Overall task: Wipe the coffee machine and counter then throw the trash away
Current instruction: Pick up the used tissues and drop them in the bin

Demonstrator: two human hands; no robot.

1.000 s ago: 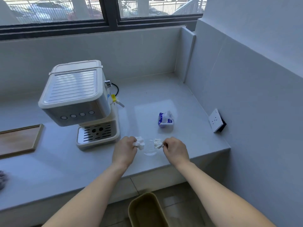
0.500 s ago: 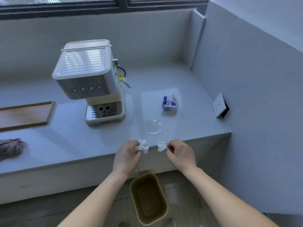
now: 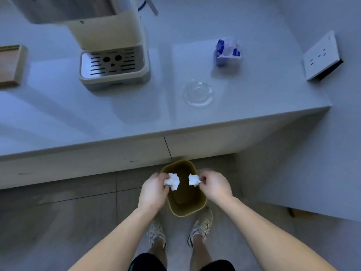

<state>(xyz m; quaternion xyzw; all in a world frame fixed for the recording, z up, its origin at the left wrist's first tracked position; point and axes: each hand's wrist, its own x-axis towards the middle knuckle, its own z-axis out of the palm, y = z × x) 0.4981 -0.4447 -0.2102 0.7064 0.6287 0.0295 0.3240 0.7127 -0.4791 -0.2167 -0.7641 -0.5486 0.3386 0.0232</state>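
Observation:
My left hand (image 3: 153, 190) grips a crumpled white tissue (image 3: 172, 181), and my right hand (image 3: 214, 185) pinches a smaller white wad (image 3: 193, 179). Both hands hover over the open mouth of an olive-yellow trash bin (image 3: 187, 209) that stands on the floor below the counter edge. The cream coffee machine (image 3: 114, 63) sits on the grey counter (image 3: 136, 118) at the upper left, its top cut off by the frame.
A clear glass saucer (image 3: 197, 93) and a blue-white tissue pack (image 3: 227, 52) lie on the counter to the right of the machine. A wooden board (image 3: 10, 65) is at the left edge, a wall socket (image 3: 321, 57) on the right. My sneakers stand just behind the bin.
My view has tilted down toward the floor. Both hands carried the tissue wads off the counter edge and down over the trash bin.

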